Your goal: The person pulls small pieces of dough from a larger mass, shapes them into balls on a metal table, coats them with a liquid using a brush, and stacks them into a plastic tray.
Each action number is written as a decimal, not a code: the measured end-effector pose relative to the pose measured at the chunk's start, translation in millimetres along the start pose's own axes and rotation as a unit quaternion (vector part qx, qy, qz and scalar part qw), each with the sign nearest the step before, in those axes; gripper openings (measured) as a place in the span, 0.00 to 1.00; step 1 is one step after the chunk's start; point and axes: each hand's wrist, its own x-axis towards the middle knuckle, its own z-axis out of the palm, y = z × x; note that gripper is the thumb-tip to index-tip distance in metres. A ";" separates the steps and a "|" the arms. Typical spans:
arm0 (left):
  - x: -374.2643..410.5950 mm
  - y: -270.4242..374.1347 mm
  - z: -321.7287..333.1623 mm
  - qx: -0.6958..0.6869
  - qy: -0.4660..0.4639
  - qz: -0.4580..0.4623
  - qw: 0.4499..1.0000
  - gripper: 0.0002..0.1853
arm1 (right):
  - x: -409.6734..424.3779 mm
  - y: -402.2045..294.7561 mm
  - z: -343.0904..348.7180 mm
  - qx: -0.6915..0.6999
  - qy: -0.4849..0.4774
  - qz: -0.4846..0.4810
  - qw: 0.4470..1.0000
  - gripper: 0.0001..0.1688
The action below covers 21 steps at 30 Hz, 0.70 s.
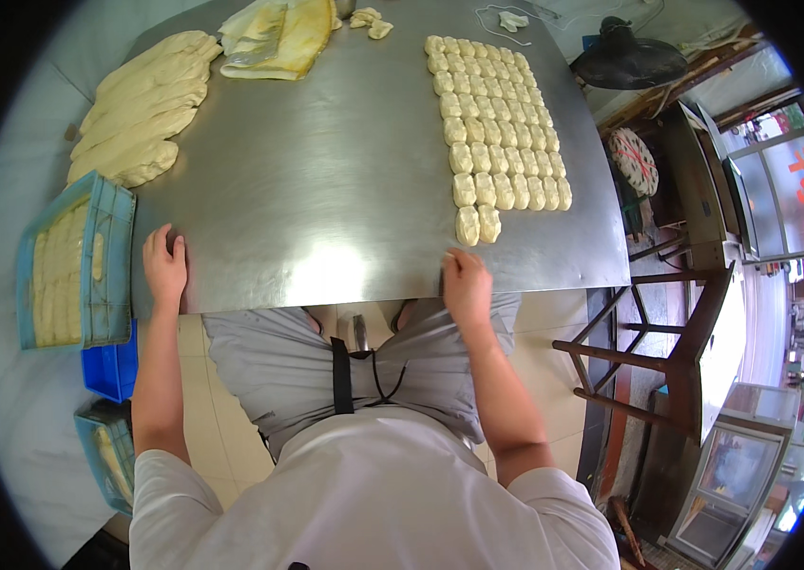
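Observation:
My left hand (165, 267) rests at the left front corner of the stainless steel table (302, 178), thumb apart from the fingers, holding nothing. At the front edge is my right hand (467, 288), its fingers curled so that the palm is hidden; whether it holds anything cannot be seen. Just beyond it, two dough pieces (479, 225) lie side by side, in front of a block of small dough pieces (498, 128) set in close rows. Long thick strips of dough (142, 107) lie together at the table's far left.
A light blue plastic crate (108, 263) with dough strips stands left, above a deep blue bin (111, 367). Folded yellowish sheeting (277, 39) and dough scraps (371, 23) lie at the back. Right of the table are a black lamp shade (630, 63) and a wooden stool (687, 356).

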 end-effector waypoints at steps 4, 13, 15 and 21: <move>1.3 8.7 -0.4 0.044 -0.012 0.013 0.999 0.17 | -5.3 -41.3 50.1 0.027 -0.034 -0.059 0.997 0.12; 5.5 20.9 -6.6 0.031 0.000 -0.012 0.999 0.12 | -5.1 -102.6 111.5 0.029 -0.135 -0.151 0.979 0.11; 4.9 19.3 -6.4 0.039 0.014 -0.009 0.999 0.11 | -0.1 -108.3 115.9 0.073 -0.176 -0.129 0.973 0.13; 5.6 18.9 -6.9 0.045 0.049 0.006 0.998 0.10 | 51.8 -117.5 115.2 0.272 -0.250 0.060 0.927 0.13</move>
